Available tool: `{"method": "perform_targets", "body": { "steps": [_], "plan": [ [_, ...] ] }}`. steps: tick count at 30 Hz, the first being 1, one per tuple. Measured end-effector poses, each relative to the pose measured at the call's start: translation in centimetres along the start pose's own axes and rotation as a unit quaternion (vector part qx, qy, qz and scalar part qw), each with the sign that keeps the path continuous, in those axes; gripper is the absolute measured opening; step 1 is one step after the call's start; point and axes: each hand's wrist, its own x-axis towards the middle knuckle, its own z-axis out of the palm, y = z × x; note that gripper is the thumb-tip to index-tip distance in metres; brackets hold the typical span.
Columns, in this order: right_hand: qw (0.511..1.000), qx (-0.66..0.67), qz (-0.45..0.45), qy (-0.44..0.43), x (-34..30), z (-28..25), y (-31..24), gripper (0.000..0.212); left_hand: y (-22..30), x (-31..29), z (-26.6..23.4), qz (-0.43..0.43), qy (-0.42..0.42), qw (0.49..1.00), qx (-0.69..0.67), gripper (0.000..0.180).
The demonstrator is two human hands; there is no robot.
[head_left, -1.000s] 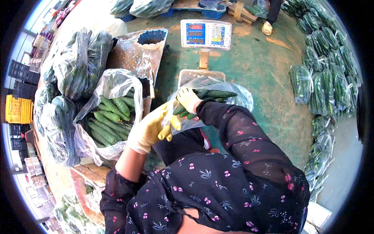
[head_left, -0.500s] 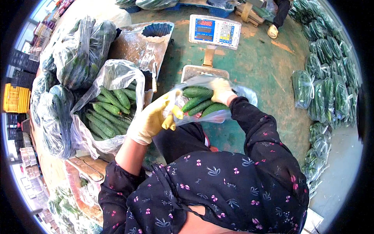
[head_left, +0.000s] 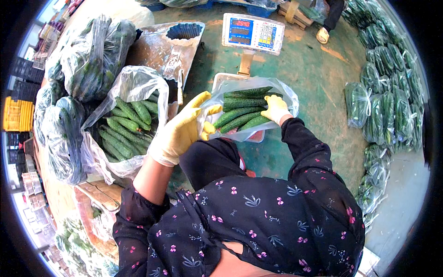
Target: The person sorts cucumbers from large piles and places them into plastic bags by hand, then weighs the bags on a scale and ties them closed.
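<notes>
A clear plastic bag (head_left: 290, 95) lies open on a weighing scale in front of me, with several dark green cucumbers (head_left: 242, 113) side by side in it. My right hand (head_left: 277, 109), in a pale glove, reaches into the bag's right side. Its bent fingers and thumb grip the cucumbers at their right ends. At the bag's left rim is my left hand (head_left: 182, 131) in a yellow glove. Its fingers are spread apart, and the film touches them. The scale's display panel (head_left: 253, 33) stands upright behind the bag, lit in red. The bag covers most of the weighing plate (head_left: 221, 79).
To the left stands an open bag of loose cucumbers (head_left: 121, 134), beside filled bags (head_left: 94, 69). A dirty tray (head_left: 150, 51) with a knife (head_left: 180, 87) lies behind it. Filled bags (head_left: 382, 108) line the right side. Another person's foot (head_left: 322, 35) shows at the far right.
My right hand has shifted slightly right and down along the cucumbers, uncovering more of them. The fingers of my left hand have spread wider at the rim. The scale's red reading has changed.
</notes>
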Motion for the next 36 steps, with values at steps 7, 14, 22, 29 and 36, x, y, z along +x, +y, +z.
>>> {"method": "perform_targets", "body": {
  "steps": [7,14,22,29,36],
  "plan": [
    [0.977,-0.041,-0.125,-0.165,-3.2,2.0,0.2,0.033,-0.5,-0.8,-0.2,-0.002,-0.014,1.000,-0.027,0.065],
    [0.962,0.101,-0.252,-0.010,-2.5,1.4,-3.0,0.041,0.4,0.0,0.1,-0.004,0.002,1.000,0.002,0.070],
    [0.999,-0.006,0.041,0.005,3.6,1.6,0.0,0.037,1.7,0.6,1.2,0.002,0.003,1.000,0.017,0.075],
    [0.988,-0.102,-0.039,-0.108,2.8,-1.0,1.3,0.053,1.0,0.1,1.1,0.000,0.005,1.000,0.029,0.080],
    [0.992,0.063,-0.109,-0.022,3.0,1.4,3.8,0.028,1.4,0.9,0.8,0.004,-0.016,0.999,0.047,0.081]
  ]
}}
